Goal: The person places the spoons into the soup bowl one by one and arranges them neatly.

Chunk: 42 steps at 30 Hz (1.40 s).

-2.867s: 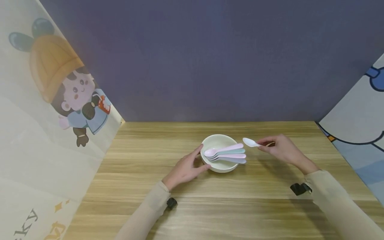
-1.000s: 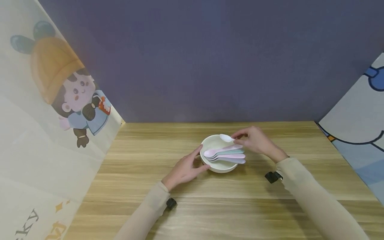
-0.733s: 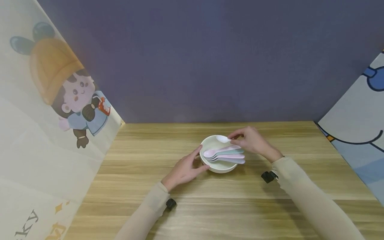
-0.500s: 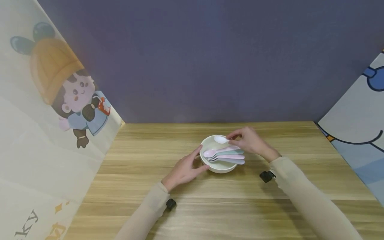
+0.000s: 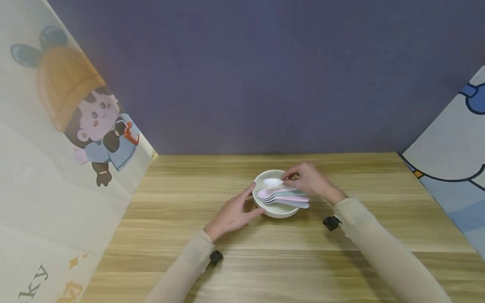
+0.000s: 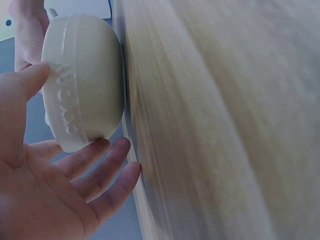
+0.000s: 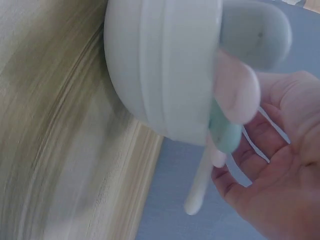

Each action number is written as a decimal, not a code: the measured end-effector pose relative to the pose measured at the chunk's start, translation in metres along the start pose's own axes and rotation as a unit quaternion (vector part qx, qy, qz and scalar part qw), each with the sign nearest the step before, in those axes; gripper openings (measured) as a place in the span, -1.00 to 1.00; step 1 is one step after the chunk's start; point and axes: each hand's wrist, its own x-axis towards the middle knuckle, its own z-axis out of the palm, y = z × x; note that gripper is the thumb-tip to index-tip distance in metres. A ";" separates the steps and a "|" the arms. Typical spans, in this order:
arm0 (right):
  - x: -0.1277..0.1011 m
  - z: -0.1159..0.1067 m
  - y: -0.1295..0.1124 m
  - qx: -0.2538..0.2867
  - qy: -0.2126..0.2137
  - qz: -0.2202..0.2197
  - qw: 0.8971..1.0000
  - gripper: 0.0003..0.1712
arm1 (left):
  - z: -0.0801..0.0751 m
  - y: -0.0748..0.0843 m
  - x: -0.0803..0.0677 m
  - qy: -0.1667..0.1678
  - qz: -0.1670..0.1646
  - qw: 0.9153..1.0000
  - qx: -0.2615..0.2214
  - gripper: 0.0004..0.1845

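A wooden table (image 5: 265, 261) fills the foreground. A cartoon-print panel (image 5: 68, 126) stands left, a dark purple wall (image 5: 265, 75) behind.

We take the bowl (image 5: 275, 193) as our landmark. On its left our left hand (image 5: 232, 212) touches the wall with thumb and fingertips, so that side is blocked. Over its right rim our right hand (image 5: 308, 182) pinches a white spoon (image 5: 275, 182), and four spoon handles (image 5: 293, 198) jut out past the rim there, barring a low approach from the right. Behind the bowl, bare table (image 5: 265, 162) runs to the purple back wall (image 5: 265, 75). In front of the bowl the wood lies open between our two sleeves. Far left and far right of the bowl, printed side panels (image 5: 57, 147) close the space.
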 end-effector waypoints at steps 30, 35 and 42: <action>0.005 0.019 -0.005 -0.002 -0.010 -0.007 1.000 -0.75 | 0.002 -0.001 0.001 -0.003 0.003 1.000 -0.003 0.01; 0.004 0.018 -0.006 -0.001 -0.008 -0.003 1.000 -0.76 | 0.001 0.000 0.000 -0.003 0.001 1.000 -0.006 0.01; 0.004 0.017 -0.006 0.001 -0.005 -0.005 1.000 -0.74 | 0.000 0.001 0.000 -0.002 0.004 1.000 -0.006 0.01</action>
